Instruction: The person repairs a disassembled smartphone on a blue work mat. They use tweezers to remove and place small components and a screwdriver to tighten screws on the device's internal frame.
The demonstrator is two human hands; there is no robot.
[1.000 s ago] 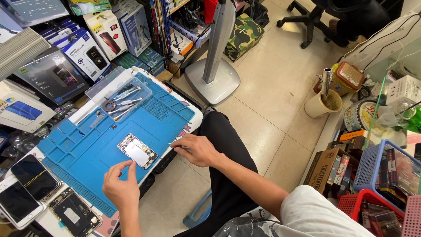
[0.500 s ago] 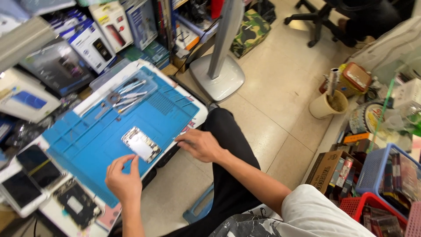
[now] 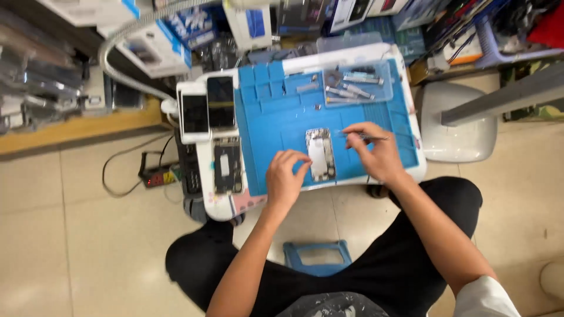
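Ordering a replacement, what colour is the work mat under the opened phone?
Blue rubbery work mat, clearest in the head view.

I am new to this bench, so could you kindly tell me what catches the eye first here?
First comes the bright blue mat covering the small white table, with an opened phone lying at its middle. The left hand steadies the phone's edge while the right hand holds a thin tool. Two more phones lie left of the mat.
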